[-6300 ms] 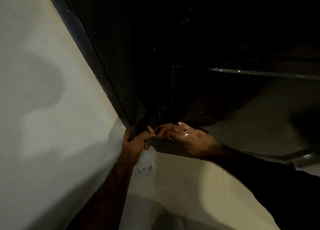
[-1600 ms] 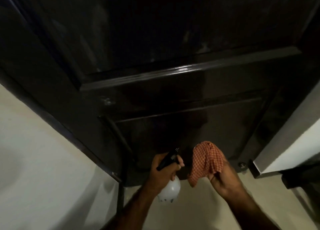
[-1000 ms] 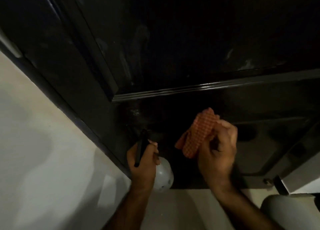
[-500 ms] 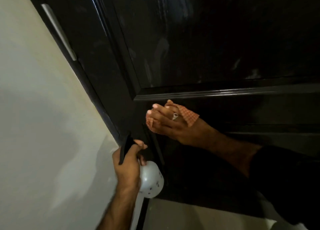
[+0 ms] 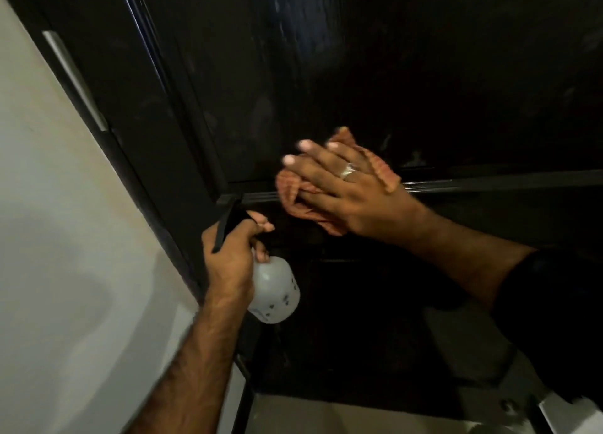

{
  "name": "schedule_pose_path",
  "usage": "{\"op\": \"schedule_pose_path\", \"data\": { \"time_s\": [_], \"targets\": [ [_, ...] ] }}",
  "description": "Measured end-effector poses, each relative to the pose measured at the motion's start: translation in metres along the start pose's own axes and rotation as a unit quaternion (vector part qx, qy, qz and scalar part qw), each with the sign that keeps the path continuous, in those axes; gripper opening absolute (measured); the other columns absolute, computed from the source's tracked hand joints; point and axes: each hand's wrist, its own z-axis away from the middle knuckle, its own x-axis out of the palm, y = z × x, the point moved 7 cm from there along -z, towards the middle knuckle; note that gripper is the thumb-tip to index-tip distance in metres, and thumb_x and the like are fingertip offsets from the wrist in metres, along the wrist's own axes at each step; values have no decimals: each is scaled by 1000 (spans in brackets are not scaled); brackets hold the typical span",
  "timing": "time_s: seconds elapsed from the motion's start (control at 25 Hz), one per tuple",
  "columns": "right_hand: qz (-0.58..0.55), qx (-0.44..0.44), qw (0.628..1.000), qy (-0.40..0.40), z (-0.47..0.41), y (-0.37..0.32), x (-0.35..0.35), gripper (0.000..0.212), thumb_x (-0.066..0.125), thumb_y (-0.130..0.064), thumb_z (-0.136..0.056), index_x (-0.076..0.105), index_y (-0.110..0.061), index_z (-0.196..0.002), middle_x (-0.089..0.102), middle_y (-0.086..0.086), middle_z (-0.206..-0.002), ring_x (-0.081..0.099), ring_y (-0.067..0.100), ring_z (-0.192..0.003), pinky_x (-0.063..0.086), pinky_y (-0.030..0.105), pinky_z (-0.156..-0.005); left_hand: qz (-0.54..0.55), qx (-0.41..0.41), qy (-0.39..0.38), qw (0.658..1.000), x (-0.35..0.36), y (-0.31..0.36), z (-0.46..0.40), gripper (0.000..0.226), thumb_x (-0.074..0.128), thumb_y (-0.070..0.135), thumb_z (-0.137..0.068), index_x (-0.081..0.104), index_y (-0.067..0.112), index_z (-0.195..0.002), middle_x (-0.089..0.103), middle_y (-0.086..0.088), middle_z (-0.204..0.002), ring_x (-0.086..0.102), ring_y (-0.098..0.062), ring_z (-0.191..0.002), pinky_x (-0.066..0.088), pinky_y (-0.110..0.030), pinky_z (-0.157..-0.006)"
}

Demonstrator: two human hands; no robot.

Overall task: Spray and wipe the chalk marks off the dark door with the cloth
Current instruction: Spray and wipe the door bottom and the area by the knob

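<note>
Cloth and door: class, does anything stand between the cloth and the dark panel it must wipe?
Nothing visible does. The right hand presses the cloth flat against the door, across its moulding ridge.

right hand [image 5: 346,189] flat on cloth [image 5: 293,189] against door [image 5: 424,74], spray bottle [image 5: 274,290] in left hand [image 5: 231,254] lower left, wall [image 5: 65,238] leftmost

The right hand [image 5: 346,192] wore a silver ring [image 5: 347,170] on one finger; a dark sleeve [image 5: 551,290] covered that forearm; the left forearm [image 5: 195,352] was bare and hairy.
</note>
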Motion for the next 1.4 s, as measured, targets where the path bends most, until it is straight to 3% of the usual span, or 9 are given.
{"op": "schedule_pose_path", "data": {
  "time_s": [0.2,0.32,0.4,0.48,0.56,0.72,0.84,1.0,1.4],
  "targets": [
    [24,235,972,7,189,82,-66,33,61,-19,-107,58,-7,-137,35,29,-166,30,53,-155,26,73,-121,-26,-52,-107,993,80,-14,53,17,59,-6,-94,73,-2,-85,72,-28,-85,47,-20,-42,42,-30,-47],
    [-11,491,871,23,251,88,-90,38,65,-7,-88,65,-4,-126,36,23,-168,39,49,-152,35,64,-121,-44,-112,-184,976,140,-15,81,13,61,-4,-94,72,-3,-87,72,-30,-87,48,-18,-43,43,-30,-49],
    [-144,650,742,79,262,70,-101,53,56,-6,-83,69,-8,-135,50,12,-161,53,37,-143,43,36,-116,-45,-133,-230,963,175,-2,103,13,67,6,-87,71,-6,-89,72,-30,-89,48,-19,-44,44,-30,-48],
    [-283,774,538,179,262,52,-112,48,51,-1,-95,69,-15,-137,68,8,-140,65,32,-129,49,18,-106,-49,-161,-255,952,199,19,122,31,72,17,-78,69,-11,-92,71,-31,-92,48,-19,-45,43,-30,-47],
    [-368,839,333,226,260,48,-123,39,54,4,-104,74,-19,-128,78,10,-120,72,33,-117,58,24,-93,-61,-191,-279,939,220,45,134,48,79,28,-67,69,-11,-92,70,-33,-92,47,-20,-45,42,-30,-48],
    [-424,853,135,273,264,96,-173,30,54,-7,-108,73,-12,-130,79,15,-117,74,31,-105,63,33,-77,-84,-235,-315,916,250,108,145,42,82,29,-65,72,-4,-88,71,-32,-92,47,-22,-48,43,-28,-49],
    [-420,851,85,302,271,161,-225,28,62,-23,-106,73,-16,-130,78,13,-120,75,30,-108,58,40,-87,-81,-264,-350,895,273,162,145,12,80,12,-77,74,3,-81,73,-27,-91,45,-20,-48,40,-27,-49],
    [-480,815,113,303,263,239,-246,37,56,-15,-106,65,-14,-141,73,15,-133,71,36,-120,56,51,-102,-90,-251,-374,888,303,212,140,8,80,4,-83,77,9,-77,62,-41,-91,45,-15,-44,40,-25,-48],
    [-481,818,105,298,232,232,-283,28,54,-30,-109,71,-16,-126,78,14,-112,75,27,-97,54,41,-84,-93,-248,-356,896,319,253,151,21,78,10,-74,72,-3,-90,73,-13,-83,51,-10,-46,44,-24,-48]
  ]
}}
